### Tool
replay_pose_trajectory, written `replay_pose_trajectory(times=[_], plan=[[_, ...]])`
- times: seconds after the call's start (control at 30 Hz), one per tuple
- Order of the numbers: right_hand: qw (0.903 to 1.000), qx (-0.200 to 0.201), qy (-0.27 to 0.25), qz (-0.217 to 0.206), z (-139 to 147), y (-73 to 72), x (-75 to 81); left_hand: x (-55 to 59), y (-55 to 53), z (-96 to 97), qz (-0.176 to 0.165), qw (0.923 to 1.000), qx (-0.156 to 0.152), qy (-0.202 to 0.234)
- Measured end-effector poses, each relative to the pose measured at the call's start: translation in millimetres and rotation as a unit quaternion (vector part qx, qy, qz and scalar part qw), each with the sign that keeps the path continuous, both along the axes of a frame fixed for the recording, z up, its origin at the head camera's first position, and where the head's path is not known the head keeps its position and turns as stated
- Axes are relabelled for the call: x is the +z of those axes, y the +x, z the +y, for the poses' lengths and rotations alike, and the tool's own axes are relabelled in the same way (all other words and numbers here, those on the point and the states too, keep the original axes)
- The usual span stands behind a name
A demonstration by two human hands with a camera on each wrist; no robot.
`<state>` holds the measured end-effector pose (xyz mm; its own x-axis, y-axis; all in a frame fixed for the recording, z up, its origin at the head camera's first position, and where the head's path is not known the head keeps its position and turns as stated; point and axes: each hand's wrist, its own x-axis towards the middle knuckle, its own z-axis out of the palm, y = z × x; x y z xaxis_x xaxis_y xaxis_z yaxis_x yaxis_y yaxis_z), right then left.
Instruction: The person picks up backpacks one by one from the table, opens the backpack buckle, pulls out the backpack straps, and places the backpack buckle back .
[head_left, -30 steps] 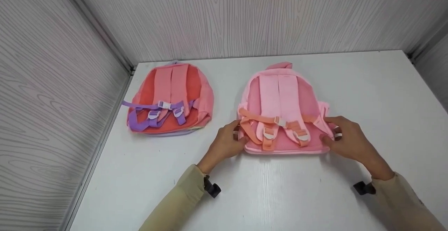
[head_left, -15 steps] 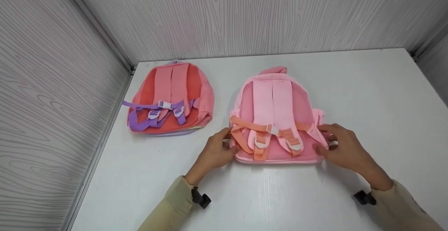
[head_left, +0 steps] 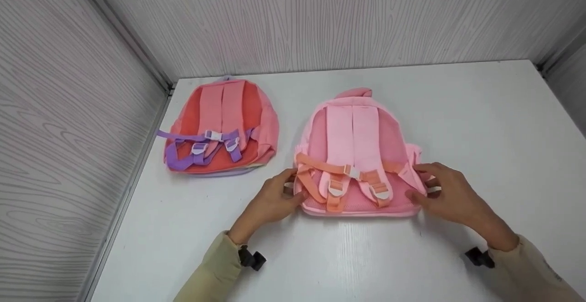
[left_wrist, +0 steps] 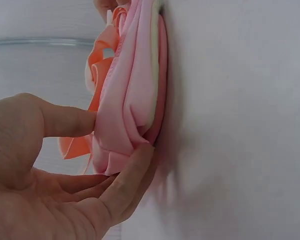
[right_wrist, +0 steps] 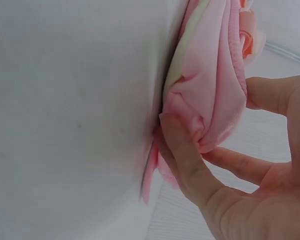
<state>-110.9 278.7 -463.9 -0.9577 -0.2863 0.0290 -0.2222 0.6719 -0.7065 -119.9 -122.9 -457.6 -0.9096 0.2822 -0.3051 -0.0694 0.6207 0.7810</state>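
A pink backpack [head_left: 352,132] with orange straps and white buckles lies on the white table, its strap side facing up. My left hand [head_left: 278,196] grips its lower left corner, thumb on top and fingers curled round the side. At the lower right corner my right hand [head_left: 451,194] holds the bag the same way. In the left wrist view the left thumb and fingers pinch the pink side fabric [left_wrist: 122,100]. The right wrist view has the right hand's fingers around the opposite side [right_wrist: 210,90], close to the tabletop.
To the left lies a second backpack [head_left: 187,110], coral and red with purple straps [head_left: 178,155], also strap side up. White table [head_left: 357,256] surface surrounds both bags. Grey wood-grain walls [head_left: 320,23] stand behind and on the left.
Both hands have drawn the pink backpack toward the near edge and slightly left, mostly in the first half second. The coral backpack stays in its place on the table.
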Motion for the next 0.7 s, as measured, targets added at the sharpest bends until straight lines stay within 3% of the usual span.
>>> replay_pose_trajectory(times=[0.07,0.17,0.37,0.5,0.7], plan=[[0.9999,-0.003,0.013,0.004,1,-1.4,6.4,5.3,-0.4,-2.1,0.000,1.0000,-0.004,-0.007],[0.9979,-0.018,0.037,0.050,-1,-3.7,13.9,13.8,-0.4,-2.8,0.015,0.9993,-0.004,-0.033],[0.9885,-0.011,0.027,0.148,-20,-12.5,22.0,31.9,-0.1,4.6,0.094,0.9918,-0.014,-0.085],[0.9863,0.017,0.005,0.164,-34,-16.5,23.1,39.7,-1.0,16.9,0.154,0.9820,-0.019,-0.107],[0.9859,0.051,0.000,0.159,-51,-21.4,20.2,43.4,-2.2,35.4,0.199,0.9729,-0.036,-0.111]])
